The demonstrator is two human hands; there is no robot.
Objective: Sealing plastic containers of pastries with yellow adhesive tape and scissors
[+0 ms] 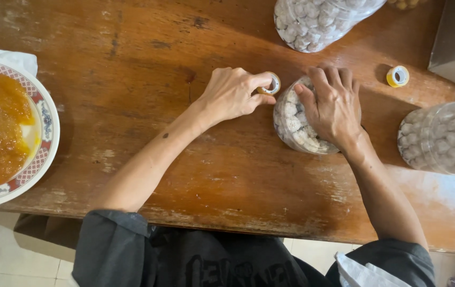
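The clear jar [297, 127] of small pale round cookies sits on the wooden table [131, 64], and the right hand [334, 109] lies spread flat over its top, fingers draped across it. Just left of that hand, the left hand [232, 94] pinches a small tape roll [272, 84] between thumb and forefinger, right up against the jar. Another tape roll [398, 76], yellow, lies just past the right hand. Two more cookie jars [318, 18] [443, 138] sit further out, and way off beyond the left hand there's a patterned bowl [46, 122] of orange jam.
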